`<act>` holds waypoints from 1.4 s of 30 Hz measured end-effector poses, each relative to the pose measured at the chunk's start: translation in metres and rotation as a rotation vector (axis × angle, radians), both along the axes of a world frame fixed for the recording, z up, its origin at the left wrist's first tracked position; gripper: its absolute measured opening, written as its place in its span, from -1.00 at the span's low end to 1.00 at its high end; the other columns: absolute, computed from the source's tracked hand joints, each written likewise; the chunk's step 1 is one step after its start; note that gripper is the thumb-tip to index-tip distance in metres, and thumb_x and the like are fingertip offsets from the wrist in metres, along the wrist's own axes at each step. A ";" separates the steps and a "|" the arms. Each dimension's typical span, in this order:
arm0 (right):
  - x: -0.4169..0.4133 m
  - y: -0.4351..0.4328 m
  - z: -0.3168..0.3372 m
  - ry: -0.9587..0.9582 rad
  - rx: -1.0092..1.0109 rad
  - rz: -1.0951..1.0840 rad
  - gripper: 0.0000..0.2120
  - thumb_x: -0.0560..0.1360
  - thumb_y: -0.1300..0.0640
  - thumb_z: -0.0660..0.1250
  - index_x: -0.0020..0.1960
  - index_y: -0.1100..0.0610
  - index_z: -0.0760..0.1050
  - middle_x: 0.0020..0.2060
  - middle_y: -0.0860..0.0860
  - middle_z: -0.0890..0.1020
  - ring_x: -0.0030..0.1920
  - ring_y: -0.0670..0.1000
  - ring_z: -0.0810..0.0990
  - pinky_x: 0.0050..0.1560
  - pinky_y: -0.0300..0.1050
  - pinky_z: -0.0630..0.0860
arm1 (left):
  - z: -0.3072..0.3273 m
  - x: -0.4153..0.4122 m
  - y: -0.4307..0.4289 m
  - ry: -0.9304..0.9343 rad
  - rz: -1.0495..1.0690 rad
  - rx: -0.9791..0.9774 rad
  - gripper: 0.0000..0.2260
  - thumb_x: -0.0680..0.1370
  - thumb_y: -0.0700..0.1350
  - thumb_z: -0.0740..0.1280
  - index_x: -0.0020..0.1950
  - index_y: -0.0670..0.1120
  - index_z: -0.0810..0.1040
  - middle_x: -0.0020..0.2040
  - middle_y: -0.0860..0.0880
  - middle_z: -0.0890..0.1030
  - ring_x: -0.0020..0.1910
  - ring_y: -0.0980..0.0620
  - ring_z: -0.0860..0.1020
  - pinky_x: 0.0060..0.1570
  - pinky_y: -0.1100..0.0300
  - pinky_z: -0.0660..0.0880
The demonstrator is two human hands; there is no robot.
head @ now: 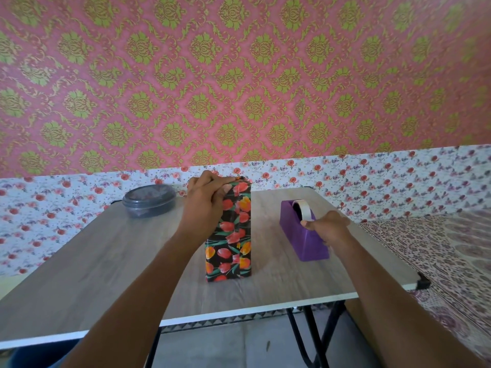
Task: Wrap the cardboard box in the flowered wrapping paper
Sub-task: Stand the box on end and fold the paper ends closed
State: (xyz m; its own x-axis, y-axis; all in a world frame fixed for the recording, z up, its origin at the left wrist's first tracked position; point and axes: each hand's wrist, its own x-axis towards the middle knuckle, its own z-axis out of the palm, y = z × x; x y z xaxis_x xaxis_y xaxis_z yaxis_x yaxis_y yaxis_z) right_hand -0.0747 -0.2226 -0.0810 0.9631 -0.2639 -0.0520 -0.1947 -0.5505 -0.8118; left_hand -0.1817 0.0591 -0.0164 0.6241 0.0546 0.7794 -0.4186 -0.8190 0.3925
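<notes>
While the box [233, 240] stands on end near the middle of the table [106, 256], the head view shows its near sides fully covered by the flowered wrapping paper [228, 261], with a seam running down the near face. The cardboard itself is out of sight. The left hand [206, 200] sits at the top end of the box, fingers curled over the upper edge and thumb against the side. This is probably to keep the folded end flap from springing open and to stop the tall, narrow package from tipping.

The right hand [330, 227] reaches to the purple tape dispenser [295, 229], which stands to the right of the box and apart from it. Thumb and fingers are closed at the cutter end and appear to pinch the free end of the tape [303, 205], though the grip itself is partly hidden. The dispenser is within reach, so one hand can draw a strip while the other holds the fold.

I judge the step in hand to be taping the top flap, late in the wrapping.

A grey lidded container [148, 200] rests at the table's far left.
</notes>
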 end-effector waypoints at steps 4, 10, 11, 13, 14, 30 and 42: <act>-0.005 0.006 -0.006 -0.023 0.011 -0.018 -0.55 0.51 -0.09 0.50 0.12 0.22 0.42 0.16 0.13 0.20 -0.03 0.18 0.54 -0.10 0.03 0.59 | 0.000 -0.001 -0.001 0.001 -0.013 -0.013 -0.74 0.70 -0.12 0.23 0.32 -0.04 0.63 -0.08 0.06 0.44 -0.01 0.00 0.31 -0.11 0.29 0.21; -0.014 0.009 -0.015 -0.208 0.100 -0.039 -0.65 0.51 0.05 0.53 -0.02 0.24 0.42 0.16 0.14 0.19 0.13 0.28 0.53 0.13 0.00 0.54 | 0.001 -0.006 -0.002 0.003 -0.011 -0.034 -0.72 0.70 -0.09 0.21 0.33 -0.02 0.63 -0.09 0.13 0.41 -0.02 0.06 0.27 -0.04 0.51 0.18; -0.015 0.011 -0.016 -0.255 0.097 -0.048 -0.65 0.51 0.08 0.53 -0.01 0.25 0.41 0.15 0.13 0.20 0.15 0.28 0.51 0.13 -0.02 0.52 | 0.001 -0.007 -0.003 0.005 -0.013 -0.034 -0.72 0.70 -0.08 0.21 0.33 -0.02 0.62 -0.10 0.16 0.40 -0.02 0.06 0.27 -0.04 0.52 0.18; -0.020 0.016 -0.018 -0.325 0.087 -0.069 -0.64 0.50 0.11 0.54 0.01 0.25 0.39 0.20 0.18 0.23 0.16 0.26 0.48 0.15 0.00 0.52 | 0.002 -0.008 -0.003 0.007 -0.020 -0.028 -0.72 0.70 -0.09 0.21 0.34 -0.02 0.62 -0.10 0.14 0.39 -0.02 0.04 0.27 -0.05 0.50 0.19; -0.022 0.017 -0.019 -0.350 0.081 -0.084 -0.63 0.49 0.11 0.55 0.01 0.25 0.39 0.22 0.21 0.25 0.14 0.24 0.47 0.14 0.00 0.53 | 0.002 -0.009 -0.002 0.008 -0.021 -0.025 -0.72 0.70 -0.10 0.21 0.34 -0.03 0.62 -0.09 0.12 0.40 -0.01 0.03 0.28 -0.06 0.47 0.20; -0.047 0.016 -0.064 -0.370 0.429 -0.207 -0.70 0.66 0.09 0.31 0.10 0.35 0.60 0.18 0.27 0.55 0.04 0.22 0.65 0.06 0.21 0.66 | 0.003 -0.006 -0.002 0.030 -0.015 -0.036 -0.73 0.70 -0.09 0.22 0.33 -0.06 0.62 -0.05 0.01 0.46 0.02 -0.02 0.33 -0.09 0.35 0.18; -0.073 0.025 -0.076 -0.465 0.304 -0.286 -0.81 0.61 0.22 0.36 -0.06 0.37 0.60 -0.03 0.29 0.63 -0.06 0.22 0.64 -0.12 -0.18 0.42 | 0.003 -0.011 -0.005 0.054 -0.028 -0.061 -0.73 0.71 -0.10 0.22 0.34 -0.07 0.61 -0.01 -0.01 0.44 0.08 -0.07 0.35 0.01 0.10 0.28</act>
State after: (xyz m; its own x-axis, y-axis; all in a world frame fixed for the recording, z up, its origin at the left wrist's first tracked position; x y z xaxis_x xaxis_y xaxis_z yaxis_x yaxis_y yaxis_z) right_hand -0.1480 -0.1978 -0.1574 0.7963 -0.5539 0.2429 0.1115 -0.2604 -0.9590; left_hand -0.1923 0.0536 -0.0139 0.6672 0.0830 0.7403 -0.4177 -0.7812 0.4640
